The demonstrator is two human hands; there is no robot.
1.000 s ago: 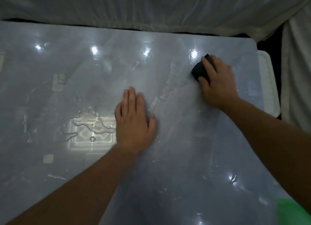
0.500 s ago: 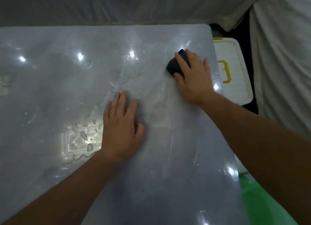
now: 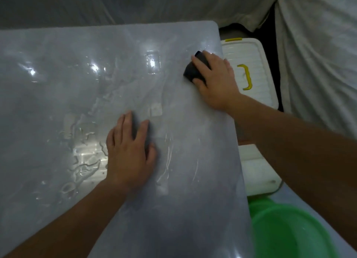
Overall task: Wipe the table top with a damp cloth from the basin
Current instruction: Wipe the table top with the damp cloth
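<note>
The grey glossy table top (image 3: 58,113) fills the left and middle of the view, wet with streaks and small puddles. My right hand (image 3: 216,80) grips a dark bunched cloth (image 3: 190,72) and presses it on the table near the far right corner, fingers curled over it. My left hand (image 3: 129,149) lies flat on the table's middle, fingers straight, holding nothing. The green basin (image 3: 289,230) sits below the table's right edge at the bottom right.
A white plastic box lid with a yellow handle (image 3: 249,72) stands just past the table's right edge. A white block (image 3: 258,171) lies below it. Pale sheeting (image 3: 318,55) hangs behind and to the right.
My right hand has slid the cloth toward the table's right edge. The view has swung right, bringing the white box and the green basin into sight. The left hand stays flat.
</note>
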